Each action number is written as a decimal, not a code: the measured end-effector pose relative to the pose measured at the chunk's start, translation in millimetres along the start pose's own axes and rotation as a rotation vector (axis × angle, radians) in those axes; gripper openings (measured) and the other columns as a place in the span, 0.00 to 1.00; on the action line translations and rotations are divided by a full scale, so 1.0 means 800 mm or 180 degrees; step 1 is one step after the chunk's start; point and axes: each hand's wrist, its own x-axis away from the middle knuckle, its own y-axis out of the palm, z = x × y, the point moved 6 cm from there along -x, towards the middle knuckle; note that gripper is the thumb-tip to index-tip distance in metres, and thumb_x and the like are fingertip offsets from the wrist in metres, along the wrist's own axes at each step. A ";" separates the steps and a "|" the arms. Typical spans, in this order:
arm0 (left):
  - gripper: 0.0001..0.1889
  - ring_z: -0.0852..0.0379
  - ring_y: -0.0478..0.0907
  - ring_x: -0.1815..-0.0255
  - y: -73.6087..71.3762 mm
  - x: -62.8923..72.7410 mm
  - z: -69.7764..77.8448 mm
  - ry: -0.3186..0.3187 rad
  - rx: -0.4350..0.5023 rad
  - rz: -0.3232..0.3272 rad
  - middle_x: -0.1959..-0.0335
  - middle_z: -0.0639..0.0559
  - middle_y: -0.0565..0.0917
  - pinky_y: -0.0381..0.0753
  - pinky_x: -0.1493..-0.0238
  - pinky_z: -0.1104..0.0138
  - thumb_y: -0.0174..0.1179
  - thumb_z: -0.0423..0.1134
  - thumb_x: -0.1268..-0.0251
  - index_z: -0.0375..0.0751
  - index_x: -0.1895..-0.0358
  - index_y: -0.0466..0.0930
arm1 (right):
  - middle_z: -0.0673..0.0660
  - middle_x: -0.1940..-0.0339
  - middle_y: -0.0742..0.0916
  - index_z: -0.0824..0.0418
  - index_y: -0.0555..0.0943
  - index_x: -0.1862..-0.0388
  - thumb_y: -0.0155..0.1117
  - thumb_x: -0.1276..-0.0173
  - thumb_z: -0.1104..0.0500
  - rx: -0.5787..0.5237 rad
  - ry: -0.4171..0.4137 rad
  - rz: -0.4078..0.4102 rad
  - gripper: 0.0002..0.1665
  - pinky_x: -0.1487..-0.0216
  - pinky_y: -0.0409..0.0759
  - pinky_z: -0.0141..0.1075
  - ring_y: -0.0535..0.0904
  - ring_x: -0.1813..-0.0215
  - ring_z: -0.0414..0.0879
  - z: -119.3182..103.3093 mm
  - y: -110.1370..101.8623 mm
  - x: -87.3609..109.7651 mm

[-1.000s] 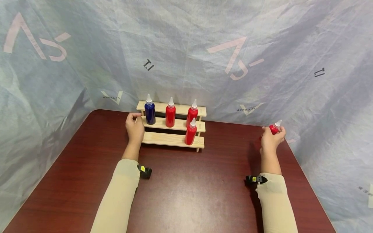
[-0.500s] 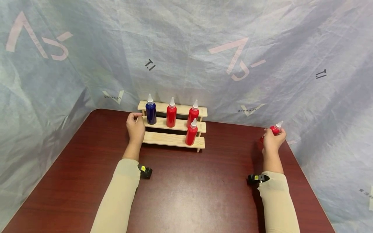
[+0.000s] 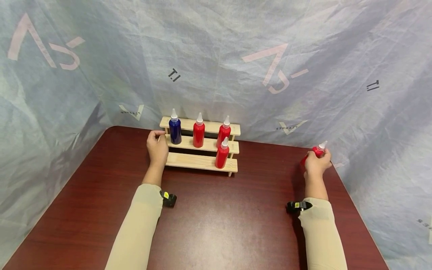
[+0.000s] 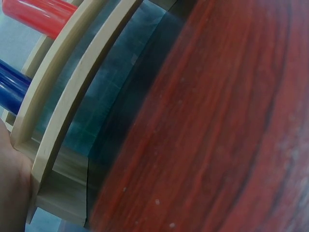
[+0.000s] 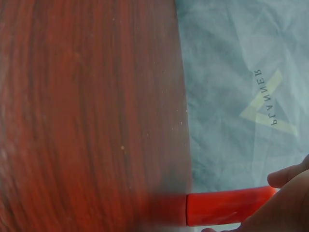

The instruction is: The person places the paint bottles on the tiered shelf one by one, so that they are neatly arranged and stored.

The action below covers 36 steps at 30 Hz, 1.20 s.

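Observation:
A three-tier wooden display rack [image 3: 192, 161] stands at the back of the table. My left hand [image 3: 157, 148] holds its left end, fingers curled at the middle shelf; part of that hand [image 4: 14, 183] shows against the shelf ends in the left wrist view. On the middle shelf stand a blue squeeze bottle [image 3: 175, 132] and two red ones, one at centre [image 3: 198, 135] and one at right [image 3: 224, 132]. Another red bottle [image 3: 221, 156] is on the lowest shelf's right end. At far right my right hand [image 3: 316, 165] grips a white-tipped red squeeze bottle [image 5: 227, 205], its base close over the table.
The dark red wooden table [image 3: 209, 221] has its back edge against a grey printed cloth [image 3: 216, 67], which also hangs at both sides. The top shelf [image 3: 216, 126] bears no bottles. Each wrist wears a small black camera, one at left [image 3: 168, 200].
My right hand has shifted slightly right, and the red bottle in it sits a little lower. My left hand stays at the rack, and the bottles on the shelves keep their places.

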 end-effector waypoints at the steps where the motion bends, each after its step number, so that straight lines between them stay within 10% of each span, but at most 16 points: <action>1: 0.10 0.50 0.75 0.45 0.000 0.000 0.000 -0.0003 0.0000 -0.0001 0.53 0.40 0.80 0.70 0.44 0.70 0.52 0.28 0.28 0.25 0.54 0.81 | 0.56 0.18 0.53 0.45 0.59 0.15 0.56 0.24 0.61 -0.0003 -0.0015 0.0007 0.41 0.21 0.67 0.30 0.61 0.18 0.46 0.001 0.000 -0.001; 13: 0.09 0.52 0.75 0.47 -0.001 -0.001 -0.001 -0.0001 0.0015 0.0008 0.54 0.43 0.80 0.70 0.44 0.69 0.52 0.27 0.28 0.26 0.55 0.81 | 0.39 0.50 0.74 0.52 0.67 0.25 0.63 0.24 0.63 -0.0494 -0.0002 0.0050 0.32 0.27 0.73 0.35 0.72 0.40 0.36 -0.002 -0.004 -0.004; 36: 0.09 0.56 0.74 0.50 0.001 -0.001 0.000 0.0025 0.0027 -0.0008 0.55 0.46 0.79 0.70 0.47 0.70 0.52 0.27 0.28 0.25 0.55 0.81 | 0.44 0.58 0.80 0.49 0.78 0.51 0.76 0.35 0.64 -0.0874 -0.0445 0.0112 0.19 0.53 0.78 0.24 0.75 0.54 0.35 -0.013 0.003 0.013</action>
